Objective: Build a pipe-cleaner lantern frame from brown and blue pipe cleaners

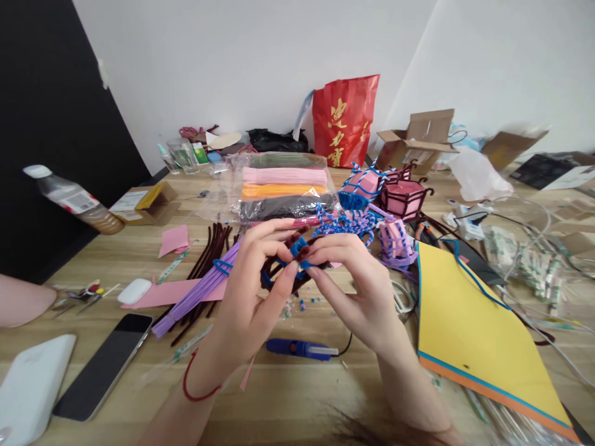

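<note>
In front of me, a small frame bent from brown and blue pipe cleaners (300, 246) is pinched between the fingertips of both hands. My left hand (255, 279) grips its left side. From the other side, my right hand (356, 282) has thumb and forefinger closed on a blue strand. The fingers hide much of the piece. Below the hands lies a blue glue gun (300, 349) with a cord. Purple pipe cleaners (195, 297) are bundled beside my left wrist, over loose brown pipe cleaners (211, 248). Beyond my right hand sit blue-and-white twisted pipe cleaners (346, 223).
Pink-and-brown lantern shapes (403, 198) stand behind at right. Yellow sheets (478, 322) lie at right, a phone (106, 365) and white power bank (35, 387) at left. Packed pipe cleaners (283, 189) and a red bag (346, 121) are at the back. Another person's limb (23, 301) enters left.
</note>
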A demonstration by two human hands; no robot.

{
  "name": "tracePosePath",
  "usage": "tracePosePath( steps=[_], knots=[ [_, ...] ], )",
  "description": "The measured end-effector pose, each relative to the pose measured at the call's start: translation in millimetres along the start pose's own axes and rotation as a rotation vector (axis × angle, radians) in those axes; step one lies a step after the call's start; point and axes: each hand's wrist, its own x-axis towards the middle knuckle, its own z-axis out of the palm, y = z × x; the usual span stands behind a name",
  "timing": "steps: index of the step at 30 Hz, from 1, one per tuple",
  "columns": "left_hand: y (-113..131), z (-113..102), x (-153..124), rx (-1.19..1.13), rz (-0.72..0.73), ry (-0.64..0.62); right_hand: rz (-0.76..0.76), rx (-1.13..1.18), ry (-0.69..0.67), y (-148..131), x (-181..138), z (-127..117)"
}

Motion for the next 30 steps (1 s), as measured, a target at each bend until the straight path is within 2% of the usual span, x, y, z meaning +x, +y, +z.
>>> tracePosePath(
  steps=[3, 7, 10, 12, 13, 15, 18, 20, 22, 24, 26, 28, 30],
  knots=[
    [-2.5, -0.3, 1.7, -0.06, -0.084, -0.05, 0.015, -0.018, -0.021, 1.1, 0.6, -0.5],
    [-6.6, -0.5, 3.4, -0.067, -0.103, -0.005, 0.065, -0.038, -0.022, 4.6, -1.4, -5.1],
    [-12.4, -3.1, 5.4, -0.036, -0.121, 0.044, 0.156, -0.053, 0.024, 22.5, -9.7, -13.4],
    [-17.0, -5.9, 7.0, -0.03, -0.123, 0.078, 0.224, -0.076, -0.017, 42.5, -19.6, -20.6],
    [-19.1, -7.3, 7.8, -0.037, -0.12, 0.09, 0.241, -0.082, -0.092, 53.0, -25.7, -23.9],
    [-22.3, -9.8, 9.0, -0.055, -0.114, 0.107, 0.22, -0.022, -0.356, 70.5, -39.5, -28.3],
    [-23.5, -12.5, 9.1, -0.057, -0.095, 0.124, 0.127, 0.127, -0.658, 78.2, -60.1, -23.7],
    [-22.5, -14.0, 8.0, -0.036, -0.086, 0.135, 0.073, 0.199, -0.781, 71.1, -70.9, -11.7],
    [-20.8, -15.3, 6.7, -0.01, -0.083, 0.149, 0.041, 0.242, -0.837, 60.1, -78.3, 4.7],
    [-19.0, -16.4, 5.5, 0.011, -0.076, 0.167, 0.037, 0.261, -0.829, 51.2, -82.1, 20.1],
    [-17.1, -17.2, 4.7, 0.017, -0.064, 0.187, 0.06, 0.265, -0.753, 47.1, -81.2, 28.2],
    [-14.7, -17.8, 4.4, 0.007, -0.05, 0.207, 0.088, 0.254, -0.691, 46.9, -73.8, 24.5],
    [-12.0, -18.2, 4.3, 0.003, -0.034, 0.228, 0.141, 0.228, -0.613, 46.9, -60.4, 8.7]
  ],
)
